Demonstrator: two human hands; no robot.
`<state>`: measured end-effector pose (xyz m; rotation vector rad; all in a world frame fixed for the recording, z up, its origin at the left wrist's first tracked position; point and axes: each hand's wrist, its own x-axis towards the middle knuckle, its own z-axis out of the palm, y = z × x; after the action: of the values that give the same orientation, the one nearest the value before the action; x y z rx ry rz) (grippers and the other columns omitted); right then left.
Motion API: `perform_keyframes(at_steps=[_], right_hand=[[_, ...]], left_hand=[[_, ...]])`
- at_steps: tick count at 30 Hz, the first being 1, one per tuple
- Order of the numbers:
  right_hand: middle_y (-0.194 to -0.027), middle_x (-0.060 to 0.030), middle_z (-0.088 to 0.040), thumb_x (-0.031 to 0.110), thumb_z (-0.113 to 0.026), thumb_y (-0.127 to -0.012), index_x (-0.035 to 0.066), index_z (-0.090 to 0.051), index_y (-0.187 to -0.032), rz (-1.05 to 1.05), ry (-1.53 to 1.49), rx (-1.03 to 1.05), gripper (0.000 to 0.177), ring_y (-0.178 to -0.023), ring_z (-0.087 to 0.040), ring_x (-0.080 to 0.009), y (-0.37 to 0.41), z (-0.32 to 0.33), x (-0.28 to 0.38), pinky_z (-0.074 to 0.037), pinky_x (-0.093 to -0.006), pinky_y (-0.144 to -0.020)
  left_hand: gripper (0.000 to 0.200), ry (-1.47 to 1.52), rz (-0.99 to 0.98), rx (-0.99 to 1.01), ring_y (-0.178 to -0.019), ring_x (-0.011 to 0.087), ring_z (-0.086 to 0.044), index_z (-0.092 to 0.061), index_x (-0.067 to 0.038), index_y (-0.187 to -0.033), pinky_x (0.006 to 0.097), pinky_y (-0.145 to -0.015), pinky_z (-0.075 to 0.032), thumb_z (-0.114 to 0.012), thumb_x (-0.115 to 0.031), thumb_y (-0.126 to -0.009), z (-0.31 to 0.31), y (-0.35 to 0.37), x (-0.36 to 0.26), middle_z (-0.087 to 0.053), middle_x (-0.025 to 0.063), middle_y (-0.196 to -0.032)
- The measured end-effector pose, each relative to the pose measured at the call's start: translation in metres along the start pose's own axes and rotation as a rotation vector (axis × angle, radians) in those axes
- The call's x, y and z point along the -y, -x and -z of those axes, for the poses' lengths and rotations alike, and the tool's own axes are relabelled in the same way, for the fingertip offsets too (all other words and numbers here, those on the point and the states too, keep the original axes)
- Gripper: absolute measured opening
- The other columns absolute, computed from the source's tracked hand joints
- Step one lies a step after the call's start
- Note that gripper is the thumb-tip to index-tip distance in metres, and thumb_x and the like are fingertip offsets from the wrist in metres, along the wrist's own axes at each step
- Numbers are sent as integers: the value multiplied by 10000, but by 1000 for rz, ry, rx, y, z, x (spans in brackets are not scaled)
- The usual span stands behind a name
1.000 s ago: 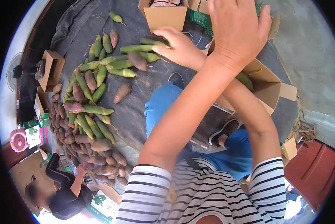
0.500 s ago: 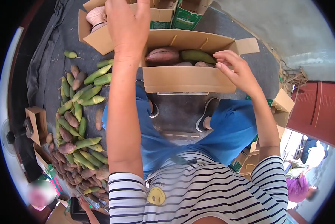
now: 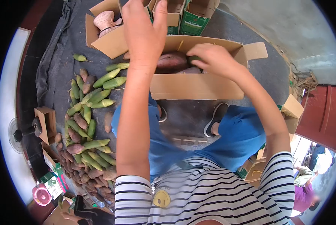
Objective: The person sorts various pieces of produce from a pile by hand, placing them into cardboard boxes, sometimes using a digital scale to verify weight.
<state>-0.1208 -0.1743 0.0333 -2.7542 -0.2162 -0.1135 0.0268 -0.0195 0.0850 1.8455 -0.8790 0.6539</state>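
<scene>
In front of me stands a long open cardboard box (image 3: 198,87) with large reddish-purple roots (image 3: 171,62) and a green radish inside. My right hand (image 3: 216,62) reaches into this box, its fingers curled over the green radish (image 3: 194,59), most of which the hand hides. My left hand (image 3: 143,35) is raised at the top of the view, between the long box and a smaller open box (image 3: 113,43). Its thumb is spread away from the fingers and nothing shows in it; the fingertips meet the frame's upper edge. A pink perforated item (image 3: 105,21) lies in the smaller box.
On the dark ground cloth to the left lie several green radishes (image 3: 98,96) and a heap of reddish-brown roots (image 3: 81,174). Green cartons (image 3: 194,22) stand behind the long box. More boxes (image 3: 256,167) are beside my right leg. Other people (image 3: 305,195) are at the lower right.
My right hand has moved left from the box's right end onto the green radish. The whole view has shifted slightly; the left hand stays raised near the top edge.
</scene>
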Motion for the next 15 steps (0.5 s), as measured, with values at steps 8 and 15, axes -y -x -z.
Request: perform_keyframes(at_steps=[8,15], right_hand=[[-941,-85,-665,263,-739,-726,84,-683,-963,16,111,263,302,-944,-628,-295,-122,-141,-7,-509,-392,-825],[-865,-135,-658,295,-715,-731,77,-662,-900,-81,-142,188,281,-895,-638,-308,-98,-98,-28,-503,-415,-779]], left_hand=[[455,96,116,-11,-965,274,-581,-569,56,-1146,369,-847,-452,-647,-306,-882,5,-3,-5,-594,177,-1055],[375,65,101,-34,-1005,319,-523,-495,69,-1172,376,-878,-426,-605,-170,-904,12,-7,-8,-538,203,-1091]])
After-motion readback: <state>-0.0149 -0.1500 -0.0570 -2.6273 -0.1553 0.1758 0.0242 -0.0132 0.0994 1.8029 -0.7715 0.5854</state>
